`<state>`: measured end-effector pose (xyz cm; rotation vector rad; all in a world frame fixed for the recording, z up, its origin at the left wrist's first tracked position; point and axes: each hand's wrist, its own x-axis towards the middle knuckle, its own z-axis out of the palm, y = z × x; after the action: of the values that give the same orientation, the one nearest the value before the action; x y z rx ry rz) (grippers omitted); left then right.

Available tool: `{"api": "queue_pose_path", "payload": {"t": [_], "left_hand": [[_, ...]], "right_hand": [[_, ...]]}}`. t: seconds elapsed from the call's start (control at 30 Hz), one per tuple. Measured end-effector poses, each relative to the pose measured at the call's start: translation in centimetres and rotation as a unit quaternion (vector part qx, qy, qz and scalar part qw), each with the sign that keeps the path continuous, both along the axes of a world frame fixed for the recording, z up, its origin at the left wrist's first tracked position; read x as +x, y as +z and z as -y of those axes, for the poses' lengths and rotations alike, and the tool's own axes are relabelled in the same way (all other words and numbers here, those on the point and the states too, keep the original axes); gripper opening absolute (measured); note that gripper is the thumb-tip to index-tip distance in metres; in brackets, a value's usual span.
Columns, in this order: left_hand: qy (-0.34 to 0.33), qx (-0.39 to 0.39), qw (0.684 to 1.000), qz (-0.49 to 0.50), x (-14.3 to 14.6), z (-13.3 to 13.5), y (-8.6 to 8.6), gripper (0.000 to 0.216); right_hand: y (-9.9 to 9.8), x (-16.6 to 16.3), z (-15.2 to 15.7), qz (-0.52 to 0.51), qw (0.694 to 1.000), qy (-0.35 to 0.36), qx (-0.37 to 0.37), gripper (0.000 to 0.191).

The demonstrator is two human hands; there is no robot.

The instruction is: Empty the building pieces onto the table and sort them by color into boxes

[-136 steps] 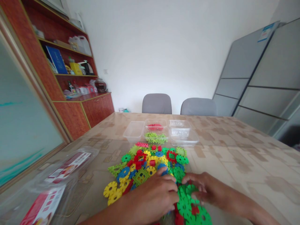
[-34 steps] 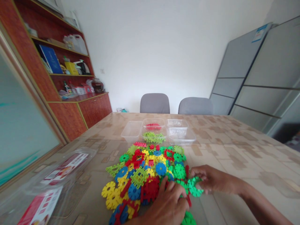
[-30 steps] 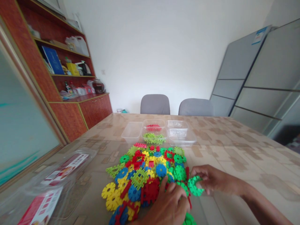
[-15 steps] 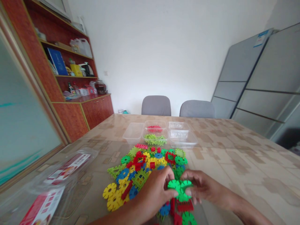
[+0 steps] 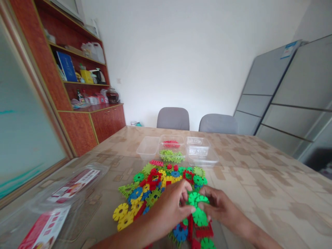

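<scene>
The left hand (image 5: 168, 207) and right hand (image 5: 220, 209) both pinch the green gears (image 5: 197, 200), held together just over the near end of the pile (image 5: 155, 183). A few red and green bits sit in the tubs (image 5: 149, 147). Most lie loose on the table (image 5: 259, 180). Two chairs (image 5: 173, 118) and a shelf (image 5: 77, 69) stand behind.

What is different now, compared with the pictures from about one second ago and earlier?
The right hand brought its green gear pieces from the right edge of the pile toward the middle. The left hand lifted off the pile and took hold of them too, so both hands now grip them together above it. The clear containers and the plastic bag stayed in place.
</scene>
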<state>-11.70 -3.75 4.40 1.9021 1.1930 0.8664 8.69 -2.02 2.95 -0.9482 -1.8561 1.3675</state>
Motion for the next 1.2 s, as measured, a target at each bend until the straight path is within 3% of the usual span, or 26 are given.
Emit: {"api": "queue_pose_path", "payload": {"t": [0.1, 0.2, 0.37, 0.5, 0.63, 0.8, 0.9, 0.97, 1.03, 1.13, 1.2], "left_hand": [[0.017, 0.037, 0.999, 0.014, -1.3, -0.9, 1.5, 0.039], [0.043, 0.075, 0.996, 0.019, -3.4, -2.2, 3.5, 0.04], [0.135, 0.144, 0.98, 0.006, -8.0, -4.5, 6.3, 0.044], [0.19, 0.151, 0.969, -0.055, -11.1, -5.8, 7.1, 0.042], [0.139, 0.127, 0.974, -0.129, -12.8, -6.2, 7.0, 0.034], [0.01, 0.071, 0.981, -0.179, -14.0, -5.8, 6.1, 0.012], [-0.013, 0.055, 0.976, -0.209, -14.2, -5.5, 5.9, 0.008], [0.011, 0.067, 0.972, -0.226, -13.9, -5.2, 6.1, 0.01], [0.031, 0.08, 0.967, -0.241, -13.3, -4.8, 6.5, 0.012], [0.024, 0.071, 0.96, -0.27, -12.4, -4.0, 7.0, 0.011], [0.009, 0.052, 0.956, -0.29, -11.8, -3.5, 7.3, 0.01]], "right_hand": [[0.6, 0.8, -1.9, 0.009, 0.998, -0.058, -0.003, 0.042], [1.9, 1.8, -5.2, 0.058, 0.982, -0.171, 0.052, 0.048], [4.3, 2.7, -11.7, 0.073, 0.958, -0.259, 0.096, 0.043], [5.3, 2.9, -14.9, 0.094, 0.941, -0.303, 0.116, 0.031], [5.5, 3.1, -14.5, 0.106, 0.934, -0.312, 0.135, 0.023], [3.7, 1.6, -8.9, 0.112, 0.956, -0.229, 0.148, 0.03], [2.4, -0.4, -4.1, 0.136, 0.965, -0.123, 0.186, 0.028], [2.0, -1.9, -1.1, 0.164, 0.951, -0.075, 0.251, 0.022], [2.1, -3.3, 1.1, 0.197, 0.928, 0.017, 0.317, 0.018], [2.3, -4.9, 2.7, 0.245, 0.878, 0.113, 0.395, 0.036], [2.0, -5.5, 2.8, 0.274, 0.858, 0.137, 0.413, 0.05]]}}
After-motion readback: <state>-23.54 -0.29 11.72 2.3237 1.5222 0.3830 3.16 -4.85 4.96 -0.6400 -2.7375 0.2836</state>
